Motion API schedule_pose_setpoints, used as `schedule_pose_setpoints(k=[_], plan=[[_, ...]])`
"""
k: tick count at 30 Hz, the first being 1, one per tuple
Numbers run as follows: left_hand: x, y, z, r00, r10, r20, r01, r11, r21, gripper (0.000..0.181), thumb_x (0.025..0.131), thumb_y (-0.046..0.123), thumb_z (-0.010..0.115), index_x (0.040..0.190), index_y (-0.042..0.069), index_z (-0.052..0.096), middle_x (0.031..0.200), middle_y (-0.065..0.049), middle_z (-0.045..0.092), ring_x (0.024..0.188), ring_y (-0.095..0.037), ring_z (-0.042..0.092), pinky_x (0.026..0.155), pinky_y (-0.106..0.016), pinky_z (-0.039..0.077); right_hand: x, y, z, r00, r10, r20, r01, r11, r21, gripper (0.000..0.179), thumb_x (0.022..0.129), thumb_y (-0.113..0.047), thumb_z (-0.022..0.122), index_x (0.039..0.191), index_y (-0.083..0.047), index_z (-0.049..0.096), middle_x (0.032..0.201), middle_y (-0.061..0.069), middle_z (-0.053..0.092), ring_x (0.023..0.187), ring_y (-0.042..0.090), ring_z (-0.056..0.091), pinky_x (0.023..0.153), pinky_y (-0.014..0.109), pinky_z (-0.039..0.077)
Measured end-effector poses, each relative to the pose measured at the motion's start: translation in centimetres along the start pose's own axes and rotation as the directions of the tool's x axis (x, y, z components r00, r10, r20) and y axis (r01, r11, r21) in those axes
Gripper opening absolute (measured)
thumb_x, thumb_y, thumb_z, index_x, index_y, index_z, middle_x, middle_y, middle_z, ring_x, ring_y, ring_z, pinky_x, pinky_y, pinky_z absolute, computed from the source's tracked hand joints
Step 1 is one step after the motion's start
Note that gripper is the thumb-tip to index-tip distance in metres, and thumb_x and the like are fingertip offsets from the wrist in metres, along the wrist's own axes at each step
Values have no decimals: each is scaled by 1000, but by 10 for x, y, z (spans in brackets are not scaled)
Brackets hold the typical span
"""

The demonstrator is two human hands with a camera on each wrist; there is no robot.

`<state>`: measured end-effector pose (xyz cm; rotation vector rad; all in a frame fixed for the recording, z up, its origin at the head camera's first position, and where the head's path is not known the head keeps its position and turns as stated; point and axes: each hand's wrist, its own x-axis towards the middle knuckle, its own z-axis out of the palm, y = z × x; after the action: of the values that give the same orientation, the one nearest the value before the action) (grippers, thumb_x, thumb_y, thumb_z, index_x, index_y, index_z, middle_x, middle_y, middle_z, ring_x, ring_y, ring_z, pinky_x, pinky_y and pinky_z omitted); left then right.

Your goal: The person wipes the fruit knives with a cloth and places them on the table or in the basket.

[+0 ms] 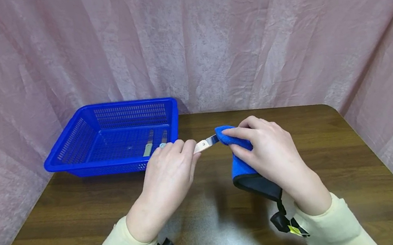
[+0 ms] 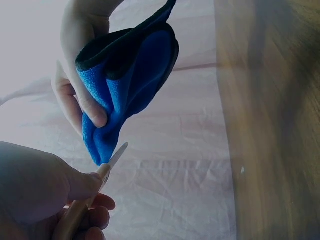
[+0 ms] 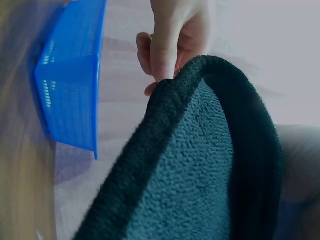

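My left hand (image 1: 169, 167) grips a small knife (image 1: 203, 145) by its cream-coloured, riveted handle, blade toward the right. Around the blade my right hand (image 1: 267, 145) pinches a folded blue cloth (image 1: 242, 167) with dark edging. Part of the blade is covered by the cloth in the head view. From the left wrist, the tip of the knife (image 2: 118, 154) shows beside the lower end of the cloth (image 2: 107, 135). The loose part of the cloth (image 3: 182, 170) hangs below the right hand and fills much of the right wrist view.
At the back left of the wooden table (image 1: 319, 141) stands a blue plastic basket (image 1: 79, 165). Inside it lie a pale green-handled knife (image 1: 148, 147) and another knife (image 1: 164, 138), partly hidden by the basket's edge and my left hand. A pink curtain (image 1: 199, 40) hangs behind the table.
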<state>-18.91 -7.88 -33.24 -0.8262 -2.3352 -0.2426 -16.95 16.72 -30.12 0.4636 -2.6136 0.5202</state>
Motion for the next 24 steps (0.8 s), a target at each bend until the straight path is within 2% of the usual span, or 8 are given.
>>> schedule_pose_setpoints(k=[10,16,24], plan=[[-1,2,1,1000,9,-8,-9,1000,2,21,103,21,81,102,5,67,76,-3,56,60,-25,53,55,-36,39,-1,-6,5,998,-62,-17,63,998,7,34,94,-22,88,128,-26,85,110,0,73,94,25,67,82,45,54],[-2,4,2,1000,11,10,-10,1000,-7,20,105,22,79,103,5,68,78,-3,57,62,-25,56,55,-37,40,-2,-8,8,997,-71,-9,71,997,25,35,94,-21,87,128,-28,85,112,0,74,98,28,69,83,47,55],[-2,5,2,1000,15,4,-15,1000,-9,20,105,22,79,104,5,68,79,-4,59,63,-25,56,54,-37,41,-1,-8,9,997,-75,-4,75,997,0,35,93,-22,89,127,-27,85,111,1,74,99,29,71,86,48,56]])
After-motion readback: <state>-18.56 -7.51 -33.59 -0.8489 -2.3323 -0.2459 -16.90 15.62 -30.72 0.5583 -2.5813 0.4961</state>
